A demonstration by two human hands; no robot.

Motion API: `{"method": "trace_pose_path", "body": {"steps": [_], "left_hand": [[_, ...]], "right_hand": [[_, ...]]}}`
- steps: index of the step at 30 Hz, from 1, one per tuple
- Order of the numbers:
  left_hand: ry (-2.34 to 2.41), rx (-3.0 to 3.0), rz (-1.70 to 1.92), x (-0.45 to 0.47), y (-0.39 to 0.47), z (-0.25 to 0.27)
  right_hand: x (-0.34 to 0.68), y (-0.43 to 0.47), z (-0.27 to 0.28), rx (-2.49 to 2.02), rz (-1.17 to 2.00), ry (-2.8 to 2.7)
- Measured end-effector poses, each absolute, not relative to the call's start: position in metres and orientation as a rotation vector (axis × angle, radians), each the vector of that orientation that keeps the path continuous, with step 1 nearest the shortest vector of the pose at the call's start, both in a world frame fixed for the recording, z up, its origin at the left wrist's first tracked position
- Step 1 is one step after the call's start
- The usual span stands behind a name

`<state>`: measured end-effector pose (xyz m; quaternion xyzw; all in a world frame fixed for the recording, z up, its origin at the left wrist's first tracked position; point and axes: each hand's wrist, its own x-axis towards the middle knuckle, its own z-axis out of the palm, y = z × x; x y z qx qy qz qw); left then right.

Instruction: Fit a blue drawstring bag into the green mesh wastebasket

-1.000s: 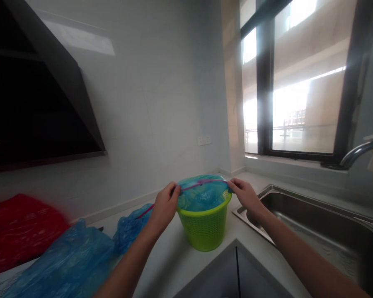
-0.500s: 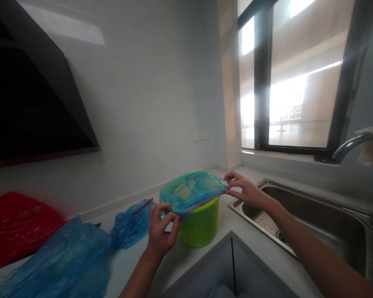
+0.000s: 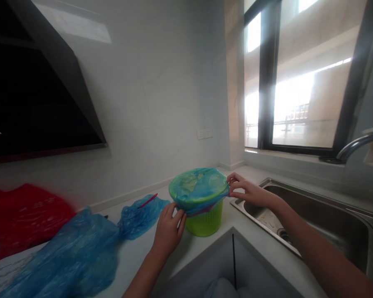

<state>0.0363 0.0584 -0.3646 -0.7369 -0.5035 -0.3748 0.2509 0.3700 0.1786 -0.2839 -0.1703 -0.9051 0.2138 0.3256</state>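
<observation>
At the far left of the bench, a red plastic bag lies against the wall. Just beside it, nearer the viewer, lies a large crumpled blue bag. A smaller blue bag with a red drawstring showing at its top lies between that bag and the basket.

The left hand sits at the near-left side of the green basket. Its grip is closed: the fingers pinch the lower edge of the blue liner bag where the edge folds down over the basket rim. A purple drawstring band runs along this folded edge.

The green basket stands upright on the bench, near the corner, between the two hands. The blue liner bag covers its mouth and overhangs the rim all round; the perforated green wall shows below the overhang.

The right hand sits at the right side of the basket rim. Its grip is also closed: thumb and fingertips clamp the liner edge at the rim. The forearm extends over the front corner of the steel sink.

The sink is set into the bench just beside the basket. A curved tap stands at the far right, under the window.
</observation>
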Motion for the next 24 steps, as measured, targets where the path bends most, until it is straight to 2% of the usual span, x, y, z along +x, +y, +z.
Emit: {"method": "trace_pose_path", "body": {"steps": [3, 6, 9, 11, 14, 16, 24], "left_hand": [[-1.533, -1.922, -1.468, 0.035, 0.061, -0.361], [-1.937, -1.608, -2.046, 0.029, 0.071, -0.349], [-2.573, -1.249, -2.558, 0.021, 0.084, -0.334], [-2.895, -1.166, -2.777, 0.019, 0.089, -0.327], [-2.972, -1.141, -2.913, 0.019, 0.092, -0.322], [-2.881, -1.085, -2.957, 0.021, 0.092, -0.322], [-2.647, -0.901, -3.076, 0.032, 0.093, -0.324]], "right_hand": [[0.37, 0.18, -0.285, -0.525, 0.563, -2.298], [0.368, 0.187, -0.287, -0.794, 0.718, -1.964], [0.364, 0.194, -0.293, -1.186, 0.987, -1.668], [0.361, 0.196, -0.298, -1.289, 1.31, -1.61], [0.358, 0.199, -0.307, -1.079, 1.909, -1.451], [0.356, 0.201, -0.311, -0.88, 2.129, -1.292], [0.353, 0.201, -0.303, -0.668, 2.158, -1.009]]}}
